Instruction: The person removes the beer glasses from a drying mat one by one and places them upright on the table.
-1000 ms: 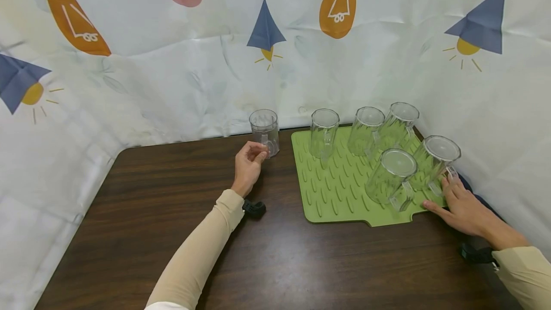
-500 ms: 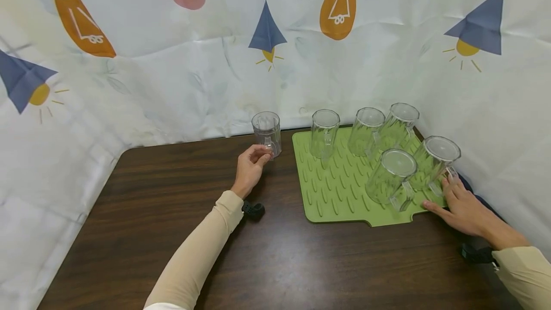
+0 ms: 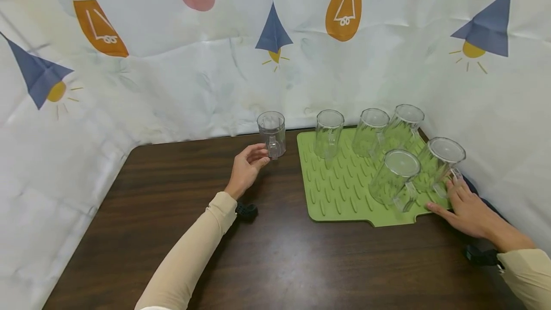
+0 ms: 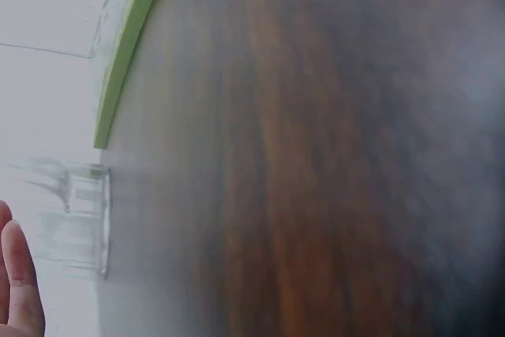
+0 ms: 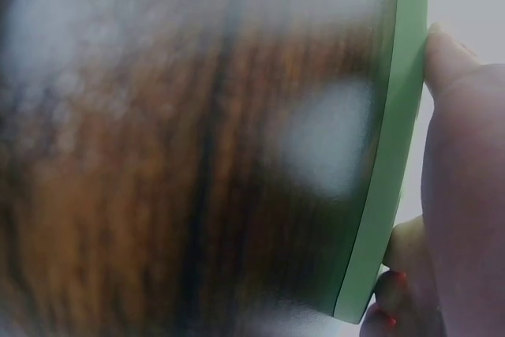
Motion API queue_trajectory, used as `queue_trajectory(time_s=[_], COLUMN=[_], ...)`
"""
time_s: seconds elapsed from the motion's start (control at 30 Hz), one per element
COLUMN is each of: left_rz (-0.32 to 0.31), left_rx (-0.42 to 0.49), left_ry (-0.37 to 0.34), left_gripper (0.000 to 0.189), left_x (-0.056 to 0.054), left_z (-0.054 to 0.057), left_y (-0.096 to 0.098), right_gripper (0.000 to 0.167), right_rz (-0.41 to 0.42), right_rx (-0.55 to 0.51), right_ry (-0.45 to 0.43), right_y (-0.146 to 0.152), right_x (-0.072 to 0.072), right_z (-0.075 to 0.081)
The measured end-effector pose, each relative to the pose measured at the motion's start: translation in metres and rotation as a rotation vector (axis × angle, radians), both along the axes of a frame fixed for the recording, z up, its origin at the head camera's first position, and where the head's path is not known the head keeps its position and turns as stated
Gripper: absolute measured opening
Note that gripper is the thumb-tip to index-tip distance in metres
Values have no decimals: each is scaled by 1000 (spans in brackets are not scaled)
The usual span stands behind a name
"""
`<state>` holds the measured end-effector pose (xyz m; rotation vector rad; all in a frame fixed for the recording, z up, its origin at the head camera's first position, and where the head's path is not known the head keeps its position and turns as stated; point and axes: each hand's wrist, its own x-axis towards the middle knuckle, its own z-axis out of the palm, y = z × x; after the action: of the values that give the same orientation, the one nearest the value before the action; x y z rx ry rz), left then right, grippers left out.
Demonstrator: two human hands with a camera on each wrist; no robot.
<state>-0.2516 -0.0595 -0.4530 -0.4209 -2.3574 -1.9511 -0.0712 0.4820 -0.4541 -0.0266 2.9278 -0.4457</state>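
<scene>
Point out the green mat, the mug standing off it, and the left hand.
Green mat [image 3: 337,190], head view: bare bumpy surface, left half.
Mug off the mat [image 3: 272,132], head view: side wall.
Left hand [image 3: 247,169], head view: middle of the hand.

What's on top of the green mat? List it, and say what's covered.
Five clear mugs stand on the green mat, and the right hand touches its near right corner. The hand covers part of that corner, so the surface beneath cannot be seen.

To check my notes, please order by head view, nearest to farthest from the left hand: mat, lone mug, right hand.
1. Lone mug, beside the left hand.
2. Mat, right of it.
3. Right hand, far right.
</scene>
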Motion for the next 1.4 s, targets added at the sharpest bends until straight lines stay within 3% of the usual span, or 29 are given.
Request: queue_trajectory(time_s=[0.17, 0.37, 0.77, 1.13, 1.4], left_rz=[-12, -39, -201, -320, -413], left_rx=[-17, -18, 5, 13, 43], left_ry=[14, 33, 69, 70, 14], left_gripper=[42, 39, 34, 30, 32], left_x=[6, 19, 39, 55, 70], left_z=[7, 20, 36, 37, 27], left_y=[-2, 8, 46, 90, 119], right_gripper=[103, 105, 106, 104, 105], right_rz=[1, 7, -6, -6, -11], right_rx=[9, -2, 14, 10, 23], right_ry=[-12, -26, -39, -32, -42], right_y=[3, 6, 5, 2, 4], right_x=[0, -3, -3, -4, -4], right_z=[-1, -4, -4, -4, -4])
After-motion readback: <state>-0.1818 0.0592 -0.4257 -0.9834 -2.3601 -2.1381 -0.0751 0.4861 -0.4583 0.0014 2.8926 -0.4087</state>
